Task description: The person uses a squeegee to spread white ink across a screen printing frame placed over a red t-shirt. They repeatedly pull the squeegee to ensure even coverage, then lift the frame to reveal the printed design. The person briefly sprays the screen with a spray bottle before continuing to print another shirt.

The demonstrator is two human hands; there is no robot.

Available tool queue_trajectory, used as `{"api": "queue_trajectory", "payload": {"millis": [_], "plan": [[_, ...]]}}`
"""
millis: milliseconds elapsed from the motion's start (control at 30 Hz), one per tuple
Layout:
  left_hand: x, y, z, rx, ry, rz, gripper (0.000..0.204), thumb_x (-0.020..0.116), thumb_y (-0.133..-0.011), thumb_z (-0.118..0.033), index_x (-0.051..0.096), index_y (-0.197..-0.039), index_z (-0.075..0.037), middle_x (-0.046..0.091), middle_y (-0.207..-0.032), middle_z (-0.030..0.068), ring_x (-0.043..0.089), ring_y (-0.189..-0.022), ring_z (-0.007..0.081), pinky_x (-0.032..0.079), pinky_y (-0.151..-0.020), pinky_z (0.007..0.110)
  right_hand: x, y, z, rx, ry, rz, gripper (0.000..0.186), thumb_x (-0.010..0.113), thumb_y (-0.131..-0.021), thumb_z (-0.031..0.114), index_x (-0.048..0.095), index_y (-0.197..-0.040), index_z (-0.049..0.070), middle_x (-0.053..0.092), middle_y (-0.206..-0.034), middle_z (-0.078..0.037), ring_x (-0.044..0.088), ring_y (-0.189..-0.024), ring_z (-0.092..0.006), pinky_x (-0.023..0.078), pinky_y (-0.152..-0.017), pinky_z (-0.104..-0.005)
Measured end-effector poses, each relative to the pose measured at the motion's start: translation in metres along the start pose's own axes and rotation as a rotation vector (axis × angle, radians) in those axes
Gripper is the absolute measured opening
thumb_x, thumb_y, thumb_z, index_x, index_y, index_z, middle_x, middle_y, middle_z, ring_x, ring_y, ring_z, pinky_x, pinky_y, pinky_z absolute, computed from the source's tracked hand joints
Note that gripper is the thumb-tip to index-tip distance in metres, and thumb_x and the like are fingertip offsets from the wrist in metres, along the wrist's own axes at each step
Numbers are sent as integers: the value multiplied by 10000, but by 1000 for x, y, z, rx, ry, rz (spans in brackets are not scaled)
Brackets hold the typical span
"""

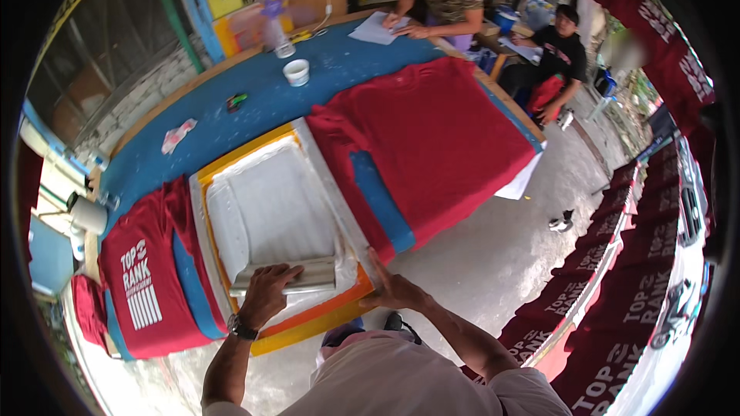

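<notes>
My left hand (pixel 264 296) grips a long silver squeegee (pixel 314 277) lying across the lower part of a screen frame (pixel 304 156), whose inner surface is smeared with pale ink or coating (pixel 262 200). My right hand (pixel 389 289) holds the frame's right side near its lower corner, fingers bent over the edge. The frame has yellow and orange borders and sits on a blue-topped table (pixel 193 98). A red shirt (pixel 455 169) lies flat to the frame's right, and another with a white print (pixel 135 250) lies to its left.
A white tub (pixel 296 72), small fan (pixel 274 15) and rag (pixel 177 135) sit on the table. One person (pixel 455 0) writes at its back; another (pixel 559 58) sits at right. A black-and-white cat (pixel 561 221) is on the floor. Printed red shirts (pixel 617 277) hang along the right.
</notes>
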State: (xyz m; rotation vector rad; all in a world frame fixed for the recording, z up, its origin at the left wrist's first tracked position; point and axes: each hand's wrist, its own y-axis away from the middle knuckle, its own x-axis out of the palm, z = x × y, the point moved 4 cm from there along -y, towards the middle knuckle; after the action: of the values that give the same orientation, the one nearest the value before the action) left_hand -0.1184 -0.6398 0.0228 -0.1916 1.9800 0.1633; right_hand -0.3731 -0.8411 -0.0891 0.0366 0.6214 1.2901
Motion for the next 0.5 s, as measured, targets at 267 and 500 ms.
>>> {"api": "queue_trajectory", "payload": {"millis": [267,500], "plan": [[-20,-21,2,-26,13,95,660,685,-802,13,719,-1443,-142,775,-1314,167,739,-1181,379,585,-1045,485,5,-6,-3,-140,-72,-57,1450,944,-888,348,-194,-1759,134,625,-1491,-347,735,-1221,-449,536,-1125,-492],[-31,-17,16,-120,28,71,676,703,-842,-48,681,-1507,-169,761,-1319,206,738,-1140,441,591,-1031,510,10,-5,-5,-81,-157,14,1459,948,-885,372,-197,-1758,132,663,-1429,-337,733,-1232,-430,537,-1123,-488]]}}
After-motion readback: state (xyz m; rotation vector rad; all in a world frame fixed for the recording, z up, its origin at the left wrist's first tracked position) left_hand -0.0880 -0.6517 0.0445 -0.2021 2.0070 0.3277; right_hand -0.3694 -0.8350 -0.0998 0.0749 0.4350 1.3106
